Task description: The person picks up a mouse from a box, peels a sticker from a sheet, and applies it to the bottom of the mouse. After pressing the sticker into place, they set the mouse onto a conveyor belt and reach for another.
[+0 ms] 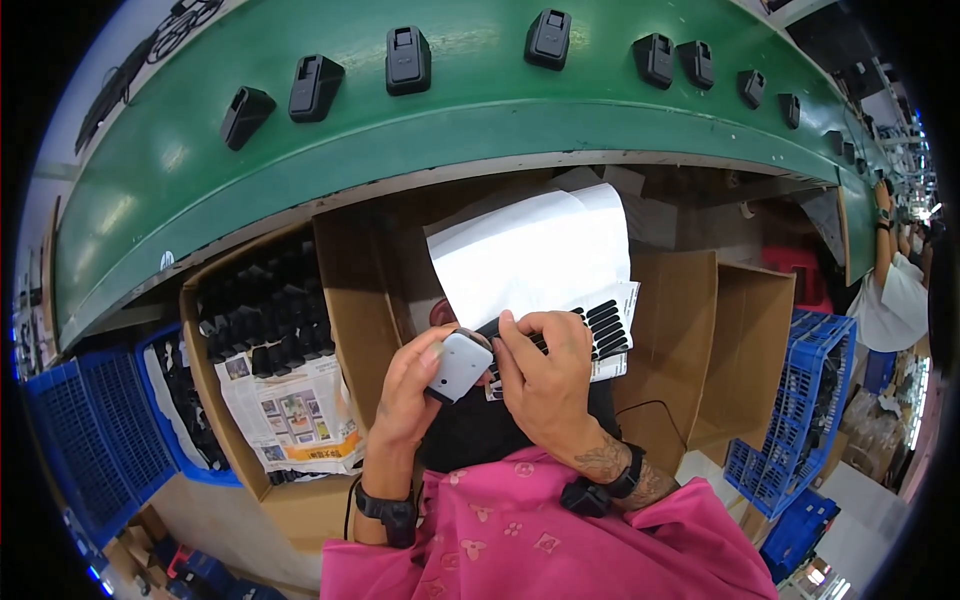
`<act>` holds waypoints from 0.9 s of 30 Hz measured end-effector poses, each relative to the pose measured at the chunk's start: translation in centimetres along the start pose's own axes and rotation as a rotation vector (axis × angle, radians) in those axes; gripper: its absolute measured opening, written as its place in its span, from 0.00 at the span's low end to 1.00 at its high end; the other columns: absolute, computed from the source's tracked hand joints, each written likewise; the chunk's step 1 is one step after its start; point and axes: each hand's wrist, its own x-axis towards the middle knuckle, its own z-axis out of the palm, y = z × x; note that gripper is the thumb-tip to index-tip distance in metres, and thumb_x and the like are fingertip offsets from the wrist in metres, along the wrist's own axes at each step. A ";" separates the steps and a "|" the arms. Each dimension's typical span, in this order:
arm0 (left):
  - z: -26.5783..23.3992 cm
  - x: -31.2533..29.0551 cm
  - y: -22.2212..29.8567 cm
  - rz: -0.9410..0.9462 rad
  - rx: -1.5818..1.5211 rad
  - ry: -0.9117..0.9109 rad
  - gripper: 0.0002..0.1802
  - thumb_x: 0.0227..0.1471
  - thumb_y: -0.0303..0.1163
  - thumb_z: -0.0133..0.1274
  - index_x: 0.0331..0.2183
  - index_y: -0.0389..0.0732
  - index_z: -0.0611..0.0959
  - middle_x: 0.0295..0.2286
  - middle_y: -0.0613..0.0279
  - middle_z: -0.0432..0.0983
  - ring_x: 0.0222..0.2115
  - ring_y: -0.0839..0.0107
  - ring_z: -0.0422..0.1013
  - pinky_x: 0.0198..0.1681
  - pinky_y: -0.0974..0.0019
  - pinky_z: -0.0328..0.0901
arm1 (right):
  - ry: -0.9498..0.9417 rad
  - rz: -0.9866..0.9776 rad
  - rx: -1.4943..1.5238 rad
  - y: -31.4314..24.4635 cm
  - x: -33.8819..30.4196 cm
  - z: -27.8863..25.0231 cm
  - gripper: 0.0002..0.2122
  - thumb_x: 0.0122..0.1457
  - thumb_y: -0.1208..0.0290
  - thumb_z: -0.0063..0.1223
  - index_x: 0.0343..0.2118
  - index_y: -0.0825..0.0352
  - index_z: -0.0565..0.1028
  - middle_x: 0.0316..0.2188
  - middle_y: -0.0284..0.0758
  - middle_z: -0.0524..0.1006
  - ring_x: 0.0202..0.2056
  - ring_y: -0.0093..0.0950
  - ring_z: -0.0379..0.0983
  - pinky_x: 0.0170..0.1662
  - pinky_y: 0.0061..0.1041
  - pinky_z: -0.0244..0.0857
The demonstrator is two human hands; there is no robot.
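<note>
Head view: left hand (415, 385) fingers curled around one white box (459, 366); right hand (545, 375) fingertips pressed on one label sheet (600, 330). Nine black parts (408, 60) on green belt (450, 130).

a green conveyor belt (400, 140) curves across the top, carrying a row of black devices (408, 60). below it stand open cardboard boxes (740, 330), one lined with newspaper (295, 410). blue plastic crates (90, 430) sit at both sides, and the pale floor (850, 510) shows at the lower right.
</note>
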 end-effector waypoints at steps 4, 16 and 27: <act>0.1 -0.3 -0.4 0.001 0.005 0.050 0.32 0.53 0.52 0.44 0.42 0.28 0.71 0.29 0.53 0.73 0.27 0.66 0.72 0.31 0.67 0.68 | 0.045 0.069 0.057 -0.2 -0.1 0.5 0.11 0.46 0.77 0.58 0.34 0.67 0.75 0.29 0.33 0.70 0.33 0.33 0.66 0.37 0.31 0.55; 2.4 -2.3 3.3 0.338 0.093 0.272 0.31 0.48 0.38 0.53 0.51 0.38 0.60 0.36 0.52 0.67 0.30 0.60 0.73 0.30 0.66 0.70 | -0.124 0.260 0.571 -0.8 0.7 -3.2 0.04 0.50 0.80 0.53 0.28 0.67 0.70 0.29 0.33 0.71 0.34 0.27 0.67 0.41 0.24 0.58; 7.1 -2.6 3.4 0.216 0.364 -0.106 0.27 0.49 0.24 0.48 0.51 0.36 0.60 0.38 0.54 0.68 0.34 0.70 0.69 0.40 0.69 0.63 | -0.313 0.691 1.337 -3.2 3.7 -10.4 0.05 0.56 0.81 0.51 0.34 0.73 0.68 0.26 0.28 0.71 0.26 0.10 0.66 0.28 0.10 0.60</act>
